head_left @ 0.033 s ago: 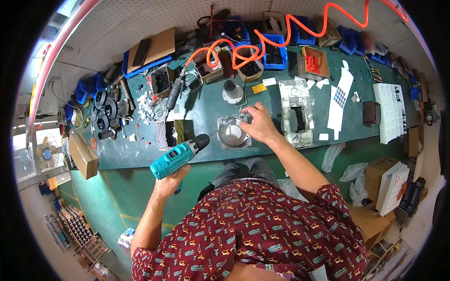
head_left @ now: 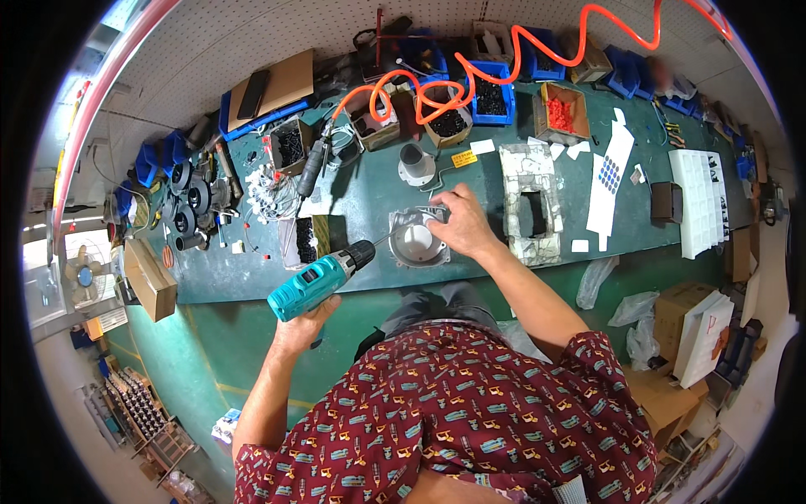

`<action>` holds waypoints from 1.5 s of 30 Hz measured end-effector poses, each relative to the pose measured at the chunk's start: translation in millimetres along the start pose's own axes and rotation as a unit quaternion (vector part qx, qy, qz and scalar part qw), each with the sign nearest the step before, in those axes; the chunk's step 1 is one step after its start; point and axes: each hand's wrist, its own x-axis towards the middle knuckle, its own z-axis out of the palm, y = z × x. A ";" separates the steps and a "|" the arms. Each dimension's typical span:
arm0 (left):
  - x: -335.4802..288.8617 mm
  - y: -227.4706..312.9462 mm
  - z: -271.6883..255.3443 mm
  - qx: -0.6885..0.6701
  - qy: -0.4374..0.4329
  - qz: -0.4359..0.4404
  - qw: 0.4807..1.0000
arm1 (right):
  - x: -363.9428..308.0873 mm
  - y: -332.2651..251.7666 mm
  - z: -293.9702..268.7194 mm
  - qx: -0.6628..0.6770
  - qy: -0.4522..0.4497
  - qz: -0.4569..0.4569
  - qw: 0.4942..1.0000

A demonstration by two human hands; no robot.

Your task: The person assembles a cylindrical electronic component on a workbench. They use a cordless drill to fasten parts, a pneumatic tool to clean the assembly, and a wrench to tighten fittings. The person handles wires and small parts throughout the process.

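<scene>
Head view: the left hand point(head_left: 302, 330) has its fingers wrapped around the handle of a teal drill point(head_left: 307, 288), which is held near the front edge of the green table point(head_left: 369, 214). The drill is tilted, with its black chuck point(head_left: 362, 253) up and to the right. The thin bit points at a round grey metal housing point(head_left: 420, 258), its end near the housing's left edge; whether they touch, I cannot tell.

The housing lies on the table in front of the person, hollow side up. The right hand point(head_left: 467, 223) reaches over its upper right edge with the fingers bent and the thumb toward the rim; I cannot tell whether they pinch something small or only rest there.

Just beyond the housing stands a grey pipe-shaped part point(head_left: 414, 171) on a flat base, with a yellow tag point(head_left: 464, 159) beside it. To the right of the right hand lies a pale block point(head_left: 517, 178) with a dark rectangular opening. A small box point(head_left: 288, 239) of black pieces sits just beyond the drill. Farther back are a blue bin point(head_left: 492, 118) of black parts and a cardboard box point(head_left: 562, 133) of red pieces, with a coiled orange hose point(head_left: 537, 43) strung above.
</scene>
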 end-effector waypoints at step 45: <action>4.9 125.9 -46.0 0.040 -0.049 0.034 0.997 | -9.5 23.5 -64.0 0.401 0.007 0.153 0.903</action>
